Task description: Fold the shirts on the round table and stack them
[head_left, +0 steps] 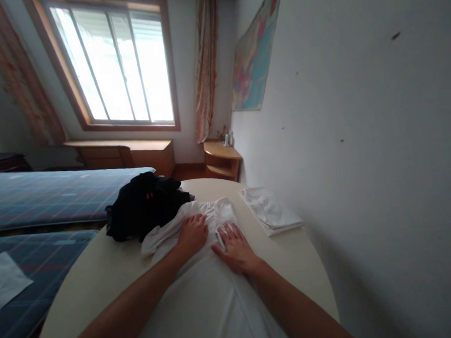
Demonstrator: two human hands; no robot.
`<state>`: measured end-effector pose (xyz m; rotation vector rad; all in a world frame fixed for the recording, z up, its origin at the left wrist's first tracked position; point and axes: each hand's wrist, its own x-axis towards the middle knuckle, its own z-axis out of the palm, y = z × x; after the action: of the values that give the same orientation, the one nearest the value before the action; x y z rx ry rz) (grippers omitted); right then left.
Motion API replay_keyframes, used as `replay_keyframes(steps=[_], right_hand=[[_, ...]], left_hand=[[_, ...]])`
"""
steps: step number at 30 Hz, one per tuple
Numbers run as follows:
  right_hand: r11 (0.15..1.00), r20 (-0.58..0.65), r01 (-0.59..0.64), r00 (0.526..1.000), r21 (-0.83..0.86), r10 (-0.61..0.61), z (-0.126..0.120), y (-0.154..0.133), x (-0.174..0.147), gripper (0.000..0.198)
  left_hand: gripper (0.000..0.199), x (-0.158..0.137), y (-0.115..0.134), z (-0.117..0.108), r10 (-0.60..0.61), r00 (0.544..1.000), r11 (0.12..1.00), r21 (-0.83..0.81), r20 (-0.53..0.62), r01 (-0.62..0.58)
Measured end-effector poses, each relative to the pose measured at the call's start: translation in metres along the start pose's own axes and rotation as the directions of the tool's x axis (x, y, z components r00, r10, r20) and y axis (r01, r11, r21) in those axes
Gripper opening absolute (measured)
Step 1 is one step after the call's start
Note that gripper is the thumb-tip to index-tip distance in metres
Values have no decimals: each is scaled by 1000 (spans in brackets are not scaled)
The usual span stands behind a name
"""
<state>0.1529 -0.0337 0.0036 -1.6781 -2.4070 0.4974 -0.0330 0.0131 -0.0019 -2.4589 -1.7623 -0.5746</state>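
A white garment (212, 290), which looks like a shirt, lies spread along the round table toward me. My left hand (193, 234) rests on its upper left part, the fingers stretched out and pointing away from me. To the right, my right hand (235, 249) lies flat on the cloth with its fingers spread. The far end of the garment is gathered and wrinkled beyond my fingertips. One piece of the cloth bulges out to the left of my left hand, close to a heap of black clothes (144, 208).
A folded white garment (271, 209) lies at the right side of the round table (92, 292), near the wall. Two blue plaid mattresses (60, 198) are on the left, one with a white sheet (6, 281) on it. A wooden corner cabinet (222, 151) stands behind.
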Motion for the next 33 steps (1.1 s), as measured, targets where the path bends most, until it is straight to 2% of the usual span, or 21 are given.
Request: replay_keyframes(steps=[5, 11, 16, 21, 24, 28, 33], right_hand=[[998, 31, 0, 1000, -57, 2, -13, 30, 13, 84], [996, 25, -23, 999, -89, 26, -21, 52, 32, 86], [995, -14, -41, 999, -91, 40, -25, 67, 48, 86], [993, -16, -61, 998, -103, 60, -28, 78, 68, 89], [992, -41, -69, 997, -105, 65, -29, 80, 77, 90], [992, -57, -63, 997, -113, 57, -28, 80, 82, 89], [999, -82, 21, 996, -26, -23, -28, 82, 72, 80]], left_hand=[[48, 0, -3, 13, 25, 999, 999, 26, 44, -26], [53, 32, -7, 27, 94, 986, 995, 5, 138, -96], [51, 63, -4, 32, 94, 986, 995, 5, 137, -96], [42, 80, 10, 26, 55, 993, 998, 27, 107, -58], [41, 73, 25, 17, 25, 996, 999, 34, 86, -28], [42, 42, 40, 11, -2, 997, 1000, 19, 81, 0], [53, 4, 32, 19, 16, 994, 1000, -15, 108, -15]])
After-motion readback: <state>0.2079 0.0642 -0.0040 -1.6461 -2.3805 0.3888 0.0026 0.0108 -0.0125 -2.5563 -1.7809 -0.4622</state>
